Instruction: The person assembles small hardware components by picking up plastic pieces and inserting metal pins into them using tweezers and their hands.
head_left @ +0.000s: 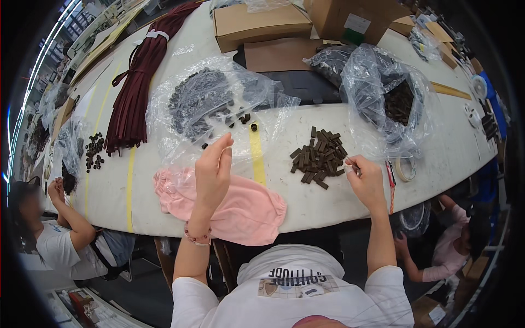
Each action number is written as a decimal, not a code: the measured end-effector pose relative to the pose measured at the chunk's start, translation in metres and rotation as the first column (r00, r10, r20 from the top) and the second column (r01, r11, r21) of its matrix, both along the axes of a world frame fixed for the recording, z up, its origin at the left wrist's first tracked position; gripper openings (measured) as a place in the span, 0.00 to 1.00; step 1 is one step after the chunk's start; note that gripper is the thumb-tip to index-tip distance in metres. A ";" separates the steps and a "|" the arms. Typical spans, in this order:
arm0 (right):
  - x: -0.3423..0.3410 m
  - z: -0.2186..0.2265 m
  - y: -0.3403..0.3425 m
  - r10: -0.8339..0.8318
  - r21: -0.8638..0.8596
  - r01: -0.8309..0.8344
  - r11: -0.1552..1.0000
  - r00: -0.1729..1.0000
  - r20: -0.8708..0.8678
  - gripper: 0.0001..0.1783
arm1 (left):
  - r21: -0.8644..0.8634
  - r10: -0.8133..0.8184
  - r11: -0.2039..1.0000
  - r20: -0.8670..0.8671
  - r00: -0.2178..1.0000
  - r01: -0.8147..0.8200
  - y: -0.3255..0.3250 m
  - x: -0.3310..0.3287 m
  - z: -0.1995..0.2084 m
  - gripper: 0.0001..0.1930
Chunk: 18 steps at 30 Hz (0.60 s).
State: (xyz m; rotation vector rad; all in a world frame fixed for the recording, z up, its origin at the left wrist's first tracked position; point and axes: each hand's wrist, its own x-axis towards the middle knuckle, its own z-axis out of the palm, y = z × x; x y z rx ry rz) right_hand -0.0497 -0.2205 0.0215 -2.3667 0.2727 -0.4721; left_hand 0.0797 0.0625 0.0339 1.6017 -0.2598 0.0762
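Observation:
My left hand [212,172] is raised over the edge of a clear plastic bag [158,117]. Its fingers are drawn together toward the thumb; anything between them is hidden. Inside and at the mouth of this bag lie many small black pieces [199,98], and one ring-like black piece [254,127] sits on a yellow stripe. My right hand [365,179] pinches a small dark brown piece [355,169] at the right edge of a pile of short, flat, dark brown pieces [320,158]. Beside my left wrist a pink elasticated fabric sleeve [246,210] lies on the white table [306,213].
Another clear bag [377,131] holds more brown pieces at the right. Near it are a tape roll [405,169] and a red-handled tool [390,174]. Dark red cords [134,93], loose black pieces [94,152] and cardboard boxes [262,24] lie farther off. Other people sit at both sides.

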 end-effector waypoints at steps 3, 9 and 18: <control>0.000 -0.006 -0.002 0.018 -0.122 -0.017 0.992 1.000 0.002 0.06 | 0.692 -0.256 0.720 0.334 0.907 -0.052 -0.005 0.028 -0.015 0.11; 0.001 -0.003 0.003 0.014 -0.121 -0.017 0.992 1.000 -0.023 0.06 | 0.901 -0.467 0.433 0.220 0.856 0.004 -0.043 0.055 -0.033 0.11; -0.019 0.000 -0.024 -0.058 -0.147 0.046 0.988 0.995 -0.081 0.07 | 0.968 -0.315 0.241 0.011 0.949 0.069 -0.026 0.069 -0.005 0.11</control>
